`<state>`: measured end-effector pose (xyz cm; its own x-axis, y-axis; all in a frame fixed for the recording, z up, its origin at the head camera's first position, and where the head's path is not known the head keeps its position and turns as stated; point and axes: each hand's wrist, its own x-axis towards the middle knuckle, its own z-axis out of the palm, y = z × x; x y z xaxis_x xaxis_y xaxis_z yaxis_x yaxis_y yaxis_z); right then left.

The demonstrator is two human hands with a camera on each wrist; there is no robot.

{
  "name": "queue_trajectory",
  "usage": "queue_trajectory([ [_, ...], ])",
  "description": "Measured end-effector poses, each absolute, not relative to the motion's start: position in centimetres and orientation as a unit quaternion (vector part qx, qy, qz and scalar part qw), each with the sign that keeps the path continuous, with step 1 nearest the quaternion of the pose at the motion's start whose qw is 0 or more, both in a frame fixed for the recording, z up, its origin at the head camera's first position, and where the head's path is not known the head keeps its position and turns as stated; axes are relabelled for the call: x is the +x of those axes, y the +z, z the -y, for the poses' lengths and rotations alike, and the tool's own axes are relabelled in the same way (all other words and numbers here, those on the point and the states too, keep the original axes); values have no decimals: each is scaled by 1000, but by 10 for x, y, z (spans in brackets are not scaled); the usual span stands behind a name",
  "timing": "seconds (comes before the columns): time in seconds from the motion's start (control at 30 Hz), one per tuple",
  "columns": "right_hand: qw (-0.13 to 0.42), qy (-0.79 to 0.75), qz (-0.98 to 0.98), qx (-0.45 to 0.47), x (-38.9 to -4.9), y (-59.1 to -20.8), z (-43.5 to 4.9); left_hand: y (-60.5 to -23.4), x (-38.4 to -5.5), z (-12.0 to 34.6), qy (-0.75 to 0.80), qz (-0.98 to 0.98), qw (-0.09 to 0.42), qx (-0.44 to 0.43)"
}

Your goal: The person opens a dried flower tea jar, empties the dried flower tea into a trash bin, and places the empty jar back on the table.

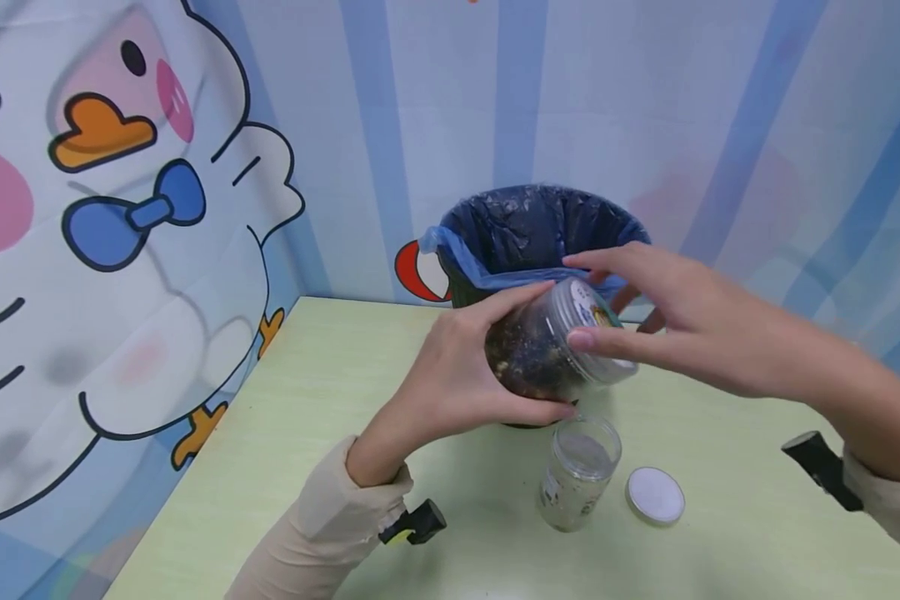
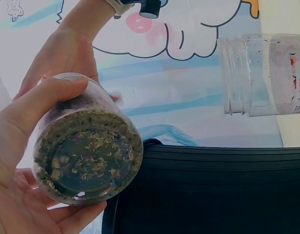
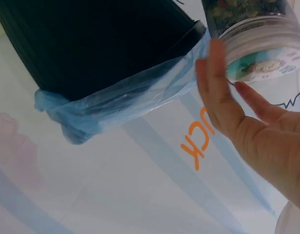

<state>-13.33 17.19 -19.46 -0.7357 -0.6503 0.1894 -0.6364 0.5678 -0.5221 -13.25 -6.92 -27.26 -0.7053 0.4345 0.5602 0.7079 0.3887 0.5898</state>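
Note:
My left hand [image 1: 457,367] grips a clear jar [image 1: 528,358] tilted on its side above the table, its lid [image 1: 596,312] towards the right. Dark, dried plant bits [image 2: 89,161] show through its base in the left wrist view. Around the lid, the spread fingers of my right hand [image 1: 697,325] hover close; whether the thumb touches it, I cannot tell. The lid bears a coloured label in the right wrist view. Below stands a second clear jar [image 1: 576,483], upright and uncapped. A white round lid [image 1: 656,496] lies to its right.
Behind the hands stands a dark bin [image 2: 213,190] lined with a blue plastic bag [image 1: 525,229]. The pale green table [image 1: 330,358] meets a printed cloth backdrop [image 1: 450,100] with a large cartoon duck at left.

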Motion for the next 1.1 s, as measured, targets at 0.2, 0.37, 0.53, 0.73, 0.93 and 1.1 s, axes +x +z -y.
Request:
queue_trajectory([
  [0.2, 18, -294, -889, -350, -135, -194, -172, -270, -133, 70, -427, 815, 165, -356],
  [0.37, 23, -333, -831, -445, -140, -192, -177, -267, -135, 70, -428, 810, 167, -365],
  [0.53, 13, -323, -772, -547, -150, -188, -178, -264, -137, 73, -444, 801, 154, -371],
  [0.73, 22, -318, -763, -563, -153, -183, -177, -261, -136, 74, -447, 806, 145, -360],
  [0.93, 37, -324, -789, -520, -150, -184, -178, -261, -137, 73, -453, 802, 142, -362],
  [1.1, 11, -301, -862, -408, -144, -183, -173, -262, -137, 74, -457, 797, 146, -367],
])
